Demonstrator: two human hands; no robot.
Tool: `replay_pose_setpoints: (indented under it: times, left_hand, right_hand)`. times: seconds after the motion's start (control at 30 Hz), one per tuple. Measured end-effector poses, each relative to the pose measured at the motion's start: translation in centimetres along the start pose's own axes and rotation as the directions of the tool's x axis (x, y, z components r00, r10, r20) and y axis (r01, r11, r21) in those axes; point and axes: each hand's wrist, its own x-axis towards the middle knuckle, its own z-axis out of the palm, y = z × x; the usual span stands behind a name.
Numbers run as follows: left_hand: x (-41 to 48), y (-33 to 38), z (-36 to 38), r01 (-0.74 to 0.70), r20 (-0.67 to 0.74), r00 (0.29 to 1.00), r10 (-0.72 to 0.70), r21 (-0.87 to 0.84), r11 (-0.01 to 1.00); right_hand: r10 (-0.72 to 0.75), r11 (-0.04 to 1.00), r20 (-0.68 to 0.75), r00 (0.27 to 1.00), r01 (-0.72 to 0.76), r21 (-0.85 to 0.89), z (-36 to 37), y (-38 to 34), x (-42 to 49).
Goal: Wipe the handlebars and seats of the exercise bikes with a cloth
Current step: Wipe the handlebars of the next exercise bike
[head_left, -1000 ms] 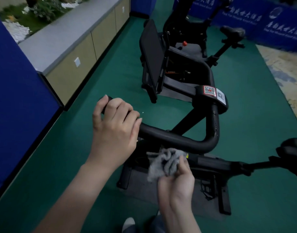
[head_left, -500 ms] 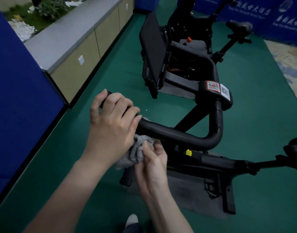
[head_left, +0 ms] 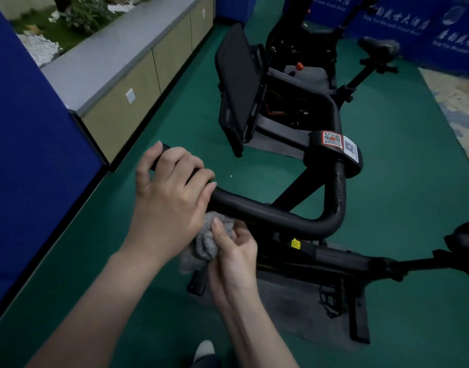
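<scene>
Handlebar (head_left: 268, 213): near bike, centre. Our left hand (head_left: 169, 197) grips its left end. Our right hand (head_left: 233, 258) pinches cloth (head_left: 204, 245) just under bar, beside left hand. Method, we judge: wrap cloth round tube, drag right toward bend, pressure even.

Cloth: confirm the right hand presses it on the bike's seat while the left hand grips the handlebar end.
Wrong spot. The head view shows the right hand holding the cloth beneath the handlebar, not on the seat; the left hand does grip the handlebar end.

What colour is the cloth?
Grey. The cloth shows best in the head view, in the right hand.
</scene>
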Motion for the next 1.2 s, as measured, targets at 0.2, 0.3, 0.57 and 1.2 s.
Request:
replay_pose_setpoints:
  times: [0.2, 0.3, 0.57, 1.2]
  left_hand:
    - [-0.1, 0.5, -0.4, 0.035, 0.034, 0.999, -0.034, -0.006, 0.999]
    - [0.0, 1.8, -0.3, 0.018, 0.047, 0.999, -0.016, -0.031, 0.999]
    - [-0.6, 4.4, 1.6, -0.073, 0.138, 0.986, 0.091, -0.133, 0.988]
    - [-0.6, 4.3, 2.0, -0.056, 0.082, 0.994, 0.07, -0.166, 0.984]
  right_hand:
    - [-0.128, 0.991, -0.201, 0.971, 0.134, 0.016, -3.9, -3.9, -1.5]
    - [-0.131, 0.991, -0.229, 0.965, 0.134, -0.002, -3.3, -3.0, -1.1]
    - [-0.35, 0.935, -0.368, 0.861, 0.297, -0.193, -6.2, -4.8, -1.7]
    - [-0.763, -0.329, 0.579, 0.288, 0.598, -0.731, -5.6, -4.5, 0.0]
